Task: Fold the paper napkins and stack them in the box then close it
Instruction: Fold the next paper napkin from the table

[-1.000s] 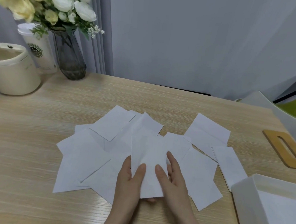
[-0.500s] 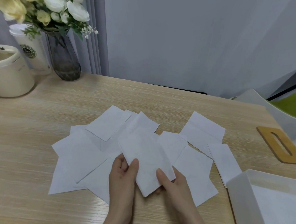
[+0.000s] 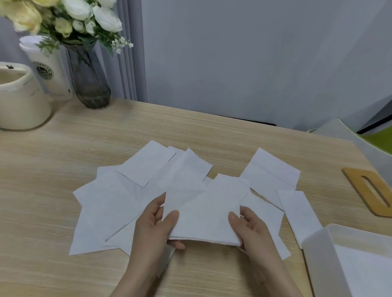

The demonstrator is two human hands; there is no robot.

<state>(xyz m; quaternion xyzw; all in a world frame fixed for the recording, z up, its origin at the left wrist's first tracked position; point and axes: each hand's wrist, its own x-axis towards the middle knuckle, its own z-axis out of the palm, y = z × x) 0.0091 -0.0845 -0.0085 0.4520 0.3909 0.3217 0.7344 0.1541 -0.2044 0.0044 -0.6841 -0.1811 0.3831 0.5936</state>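
A white box [image 3: 321,252] sits at the lower right of the wooden bench [image 3: 41,185], cut off by the frame edge; its lid is off and something pale lies inside, too washed out to say what. The wooden lid [image 3: 374,194] with an oval slot lies flat near the right edge, apart from the box.

In the middle foreground, the left hand [image 3: 154,225] and right hand [image 3: 252,230] hold one folded napkin [image 3: 205,214] between them, each pinching a side with the thumb on top and the fingers mostly hidden beneath the paper. Its near edge shows layered sheets. Whether it is lifted clear of the bench cannot be told.

Beneath and behind it, loose white napkins [image 3: 105,209] overlap in a fan, and where one ends and the next begins is hard to make out. A narrow folded piece [image 3: 298,212] lies just beside the box.

At the far left stand a cream pot [image 3: 15,102], a white cup [image 3: 49,72] half hidden by leaves, and a dark glass vase [image 3: 87,81] of pale flowers [image 3: 68,7], their tops cropped. A white and green chair [image 3: 377,144] shows partly at the right.
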